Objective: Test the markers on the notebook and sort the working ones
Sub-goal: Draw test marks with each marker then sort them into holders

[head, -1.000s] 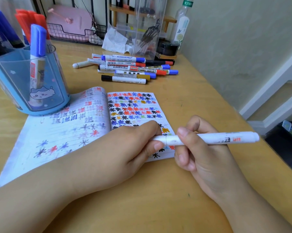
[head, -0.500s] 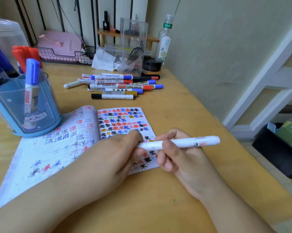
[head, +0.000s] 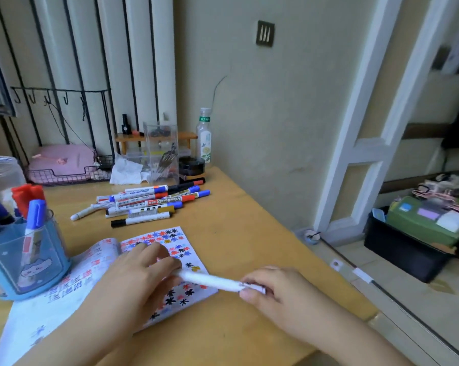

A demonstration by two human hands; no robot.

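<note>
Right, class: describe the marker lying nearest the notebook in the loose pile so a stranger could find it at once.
Start at the open notebook on the wooden desk. Just beyond its far edge lies a pile of markers. The black-capped marker sits at the pile's near edge, apart from the rest: white barrel, black cap pointing left.

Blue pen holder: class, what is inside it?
The blue pen holder holds capped markers, blue and red caps sticking out. Its far compartments and the markers' lower ends are mostly hidden.

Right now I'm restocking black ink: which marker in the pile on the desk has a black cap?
The marker at the pile's near edge, closest to the notebook: black cap pointing left, white barrel; neighbours show blue, red or yellow.
</note>
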